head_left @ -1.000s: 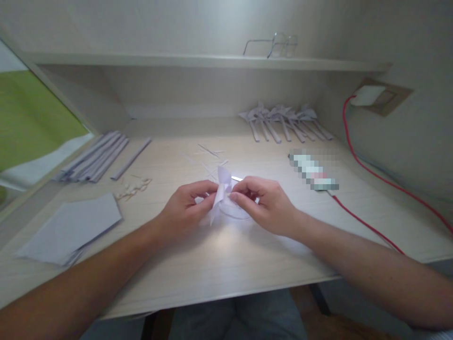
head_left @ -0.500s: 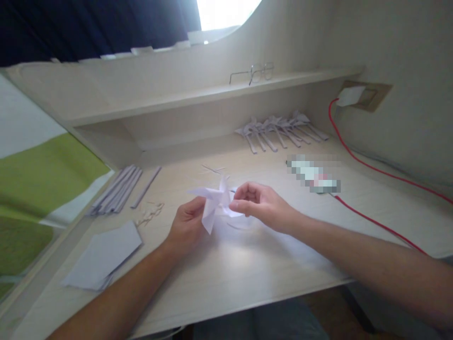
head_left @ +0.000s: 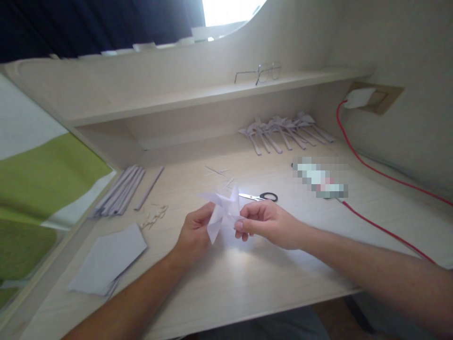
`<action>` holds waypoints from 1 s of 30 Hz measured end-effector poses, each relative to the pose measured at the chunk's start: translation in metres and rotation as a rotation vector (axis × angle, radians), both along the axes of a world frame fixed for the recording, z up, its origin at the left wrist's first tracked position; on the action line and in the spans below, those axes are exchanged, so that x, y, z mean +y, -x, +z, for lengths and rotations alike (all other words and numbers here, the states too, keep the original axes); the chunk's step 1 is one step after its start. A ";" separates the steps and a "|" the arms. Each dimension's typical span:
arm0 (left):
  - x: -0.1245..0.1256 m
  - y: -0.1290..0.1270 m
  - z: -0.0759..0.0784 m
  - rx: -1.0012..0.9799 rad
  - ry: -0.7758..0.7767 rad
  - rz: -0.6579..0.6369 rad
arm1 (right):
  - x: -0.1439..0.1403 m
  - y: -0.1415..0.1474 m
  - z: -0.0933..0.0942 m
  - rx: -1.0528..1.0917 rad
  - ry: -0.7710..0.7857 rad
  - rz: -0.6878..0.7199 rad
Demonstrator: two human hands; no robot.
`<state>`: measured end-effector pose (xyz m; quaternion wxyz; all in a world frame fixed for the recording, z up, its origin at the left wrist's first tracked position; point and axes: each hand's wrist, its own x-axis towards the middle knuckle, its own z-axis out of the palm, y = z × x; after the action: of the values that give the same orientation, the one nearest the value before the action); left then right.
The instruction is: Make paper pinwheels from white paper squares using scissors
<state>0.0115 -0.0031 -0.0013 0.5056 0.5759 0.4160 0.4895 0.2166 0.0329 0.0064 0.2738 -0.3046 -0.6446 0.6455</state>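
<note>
A white paper pinwheel (head_left: 223, 211) is held over the desk between my two hands. My left hand (head_left: 200, 229) grips it from the left, its fingertips partly hidden behind the paper. On the other side, my right hand (head_left: 265, 222) pinches a blade at the right edge with thumb and fingers. Scissors (head_left: 268, 196) with black handles lie just beyond my right hand. Thin white sticks (head_left: 216, 171) are scattered behind the pinwheel.
Rolled paper sticks (head_left: 120, 191), small pale pieces (head_left: 154, 217) and a stack of paper sheets (head_left: 109, 259) lie at left. Several finished pinwheels (head_left: 283, 132) rest under the shelf (head_left: 212, 94), which bears eyeglasses (head_left: 265, 73). A blurred device (head_left: 320, 178) with a red cable (head_left: 385, 229) lies at right.
My right hand has come down and closed on the pinwheel's right blade. The scissors, mostly hidden before, now show behind that hand. The whole view has shifted slightly.
</note>
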 end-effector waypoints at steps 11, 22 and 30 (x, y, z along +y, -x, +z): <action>0.000 0.004 -0.017 0.271 -0.194 -0.001 | -0.008 -0.001 0.003 -0.134 -0.913 -0.322; -0.002 -0.004 -0.012 0.365 -0.259 0.071 | -0.005 -0.003 -0.005 -0.151 -0.911 -0.335; -0.006 -0.006 -0.015 0.418 -0.342 0.043 | -0.010 -0.001 -0.011 -0.157 -0.775 -0.331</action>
<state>0.0175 -0.0087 -0.0159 0.2936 0.7325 0.4350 0.4337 0.2171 0.0233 -0.0041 0.4180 -0.3270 -0.8008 0.2778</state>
